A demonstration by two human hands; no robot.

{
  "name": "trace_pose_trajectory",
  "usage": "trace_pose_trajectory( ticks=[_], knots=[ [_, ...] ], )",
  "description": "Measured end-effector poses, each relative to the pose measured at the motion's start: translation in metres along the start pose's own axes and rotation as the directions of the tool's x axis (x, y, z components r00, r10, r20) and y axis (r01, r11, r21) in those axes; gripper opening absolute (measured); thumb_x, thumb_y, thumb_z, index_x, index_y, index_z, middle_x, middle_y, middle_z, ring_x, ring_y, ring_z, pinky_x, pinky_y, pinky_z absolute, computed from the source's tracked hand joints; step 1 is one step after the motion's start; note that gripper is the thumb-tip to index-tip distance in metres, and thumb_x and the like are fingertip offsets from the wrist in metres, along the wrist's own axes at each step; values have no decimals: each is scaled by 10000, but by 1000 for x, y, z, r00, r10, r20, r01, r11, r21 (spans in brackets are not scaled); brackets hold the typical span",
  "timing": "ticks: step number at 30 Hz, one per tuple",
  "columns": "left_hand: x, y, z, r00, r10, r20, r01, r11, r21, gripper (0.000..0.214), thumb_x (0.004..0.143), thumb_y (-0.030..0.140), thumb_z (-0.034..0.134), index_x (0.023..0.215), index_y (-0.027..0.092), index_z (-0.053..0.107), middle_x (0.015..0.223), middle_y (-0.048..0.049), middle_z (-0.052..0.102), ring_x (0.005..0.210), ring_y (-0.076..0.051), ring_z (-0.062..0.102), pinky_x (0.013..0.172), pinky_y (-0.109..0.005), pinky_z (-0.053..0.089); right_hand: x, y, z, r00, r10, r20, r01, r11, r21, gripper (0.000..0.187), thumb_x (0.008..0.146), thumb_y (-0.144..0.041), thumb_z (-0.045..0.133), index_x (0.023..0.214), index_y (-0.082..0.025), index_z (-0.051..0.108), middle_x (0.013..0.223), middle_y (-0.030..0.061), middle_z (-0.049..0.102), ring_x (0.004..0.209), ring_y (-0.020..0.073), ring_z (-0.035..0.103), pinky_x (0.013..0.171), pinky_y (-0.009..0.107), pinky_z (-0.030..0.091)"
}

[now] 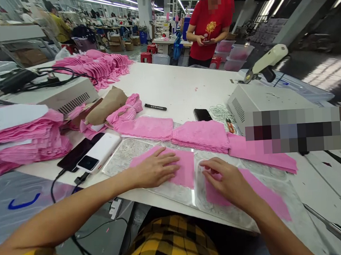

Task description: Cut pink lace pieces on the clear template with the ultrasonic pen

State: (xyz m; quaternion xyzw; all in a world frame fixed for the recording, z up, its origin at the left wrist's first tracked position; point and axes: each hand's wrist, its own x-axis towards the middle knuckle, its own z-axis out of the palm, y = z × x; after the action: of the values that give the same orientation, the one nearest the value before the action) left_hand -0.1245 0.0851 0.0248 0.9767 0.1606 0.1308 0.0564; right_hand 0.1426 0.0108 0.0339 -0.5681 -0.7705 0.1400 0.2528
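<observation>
- The left pink piece is flat, thin, evenly coloured fabric with a straight right edge; it lies on a speckled grey, glossy-edged plate at the near side of the white tabletop.
- The right pink piece matches it in colour, its long upper edge slanting down to the right; it lies on a similar grey plate, with a gap between the two pieces.
- The left hand rests open on the left piece, palm down, fingers slightly spread.
- The right hand is over the right piece's left end, thumb and forefinger bent close together; whether they pinch anything, I cannot tell.
- Just beyond the plates sits a neat, many-layered stack of pink fabric.
- In the background, a translucent bin beside the person in red shows pink contents.
- Farther left, a purplish crate holds dark cloth.
- Cardboard boxes stand near a blue bin; their contents cannot be made out.
- At lower left, a translucent plastic surface bears a curved blue mark.
</observation>
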Motion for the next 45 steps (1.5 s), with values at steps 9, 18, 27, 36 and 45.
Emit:
trace_pose_trajectory(
  ticks=[9,18,27,36,45],
  knots=[
    [56,38,29,974,212,74,-197,965,-173,378,1042,329,375,1326,193,583,1467,-81,500,1406,-237,414,1210,-447,242,-104,70,-36,845,183,-502,-288,948,-139,199,893,-385,560,913,-260,713,908,23,717,804,173,682,719,296,559],
    [111,32,45,935,265,237,-210,950,-231,516,1027,458,381,1484,220,403,1555,-91,355,1473,-270,276,1226,-520,120,-149,91,-37,831,135,-540,-308,920,-244,248,909,-250,491,1003,-248,720,1019,45,725,939,190,682,842,367,575],
    [120,24,40,914,327,238,-291,941,-175,493,1017,417,439,1486,274,394,1562,-61,349,1470,-240,285,1237,-489,39,-165,94,-27,770,146,-622,-352,910,-221,244,899,-209,507,1029,-256,708,1040,43,715,946,192,676,875,398,575],
    [165,53,45,860,439,259,-377,890,-256,504,1015,423,423,1466,197,428,1554,-97,360,1473,-271,277,1227,-532,120,-152,92,-25,678,296,-673,-524,837,-160,213,916,-368,529,901,-211,673,1073,71,692,989,209,649,845,354,547],
    [168,53,63,848,468,249,-400,873,-280,525,1011,429,434,1493,229,379,1560,-81,353,1479,-255,262,1233,-511,99,-143,102,-23,627,428,-651,-575,818,-17,233,894,-389,490,761,-226,590,986,69,653,951,208,604,795,347,497]
  ],
)
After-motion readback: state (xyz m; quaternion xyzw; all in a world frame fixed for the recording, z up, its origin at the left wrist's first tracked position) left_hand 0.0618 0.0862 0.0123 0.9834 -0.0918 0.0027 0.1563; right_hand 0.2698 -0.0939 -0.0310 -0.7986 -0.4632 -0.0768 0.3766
